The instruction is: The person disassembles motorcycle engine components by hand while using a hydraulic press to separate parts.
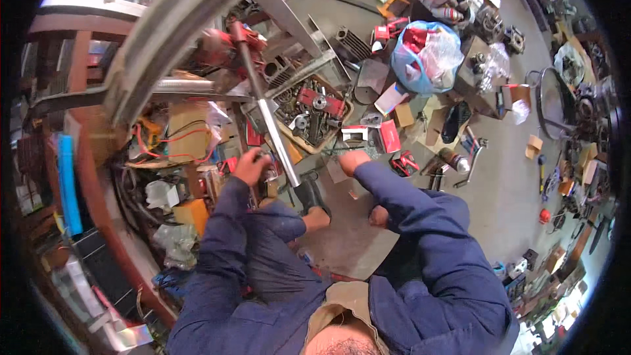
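Observation:
My left hand (252, 166) is just left of a long shiny metal tube (269, 115) with a black lower end, and its fingers look apart with nothing visible in them. My right hand (353, 161) reaches over the floor in front of me, its fingers curled down; whatever they may hold is hidden. Beyond both hands lies a shallow tray (318, 149) of greasy metal parts, with a red metal part (321, 101) on top. Right of the tray stand a red box (389, 136) and a white-and-red box (355, 133).
A blue plastic bag (402, 69) of rubbish stands ahead right, near a box of spray cans (445, 13). A curved metal frame (171, 20) arches at upper left. Cardboard boxes (190, 213) and clutter crowd my left; a black bottle (453, 121) lies on the right.

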Demonstrator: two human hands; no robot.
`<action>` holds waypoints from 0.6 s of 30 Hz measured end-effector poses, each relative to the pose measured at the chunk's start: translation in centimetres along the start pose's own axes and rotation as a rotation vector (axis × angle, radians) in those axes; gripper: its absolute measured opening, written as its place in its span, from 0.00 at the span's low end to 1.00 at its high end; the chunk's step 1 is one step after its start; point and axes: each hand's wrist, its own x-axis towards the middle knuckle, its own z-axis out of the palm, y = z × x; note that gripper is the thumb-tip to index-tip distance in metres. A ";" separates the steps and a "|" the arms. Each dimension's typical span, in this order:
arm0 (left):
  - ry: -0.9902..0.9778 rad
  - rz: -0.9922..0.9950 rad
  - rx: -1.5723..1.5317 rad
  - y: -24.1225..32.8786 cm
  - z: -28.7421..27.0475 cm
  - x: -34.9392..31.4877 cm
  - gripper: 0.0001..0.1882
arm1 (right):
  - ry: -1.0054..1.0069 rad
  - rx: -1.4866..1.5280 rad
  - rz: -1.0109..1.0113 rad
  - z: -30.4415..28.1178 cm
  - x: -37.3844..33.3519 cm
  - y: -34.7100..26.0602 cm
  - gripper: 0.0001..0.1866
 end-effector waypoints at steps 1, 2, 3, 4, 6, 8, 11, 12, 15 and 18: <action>0.087 0.324 0.301 -0.3 -0.3 1.8 0.12 | 0.094 -0.006 -0.021 0.5 2.4 0.7 0.09; 0.119 0.163 0.199 0.4 0.3 3.3 0.13 | 0.186 -0.015 -0.044 1.4 4.7 1.4 0.08; 0.168 0.005 0.091 1.1 0.8 4.6 0.14 | 0.200 -0.017 -0.047 2.0 6.8 2.0 0.08; 0.196 0.042 0.116 -1.5 -0.8 6.0 0.14 | 0.364 -0.082 -0.177 2.4 8.8 1.3 0.08; 0.189 -0.017 -0.292 -5.2 -2.0 8.5 0.15 | 0.554 -0.155 -0.310 2.8 12.9 0.9 0.07; 0.043 -0.019 -0.481 -4.9 -1.6 10.8 0.15 | 0.711 -0.272 -0.460 2.9 16.4 1.1 0.09; -0.060 0.083 -0.730 0.5 0.9 11.1 0.11 | 0.671 -0.436 -0.533 2.6 19.5 1.7 0.09; -0.036 0.154 -0.783 2.8 1.6 10.8 0.13 | 0.687 -0.500 -0.611 1.7 20.7 1.8 0.09; 0.063 0.281 -0.686 4.3 2.7 12.2 0.15 | 0.407 -0.501 -0.344 2.3 21.7 -1.4 0.11; 0.060 0.379 -0.797 5.0 3.3 15.0 0.14 | 0.560 -0.503 -0.430 4.1 21.0 -0.6 0.11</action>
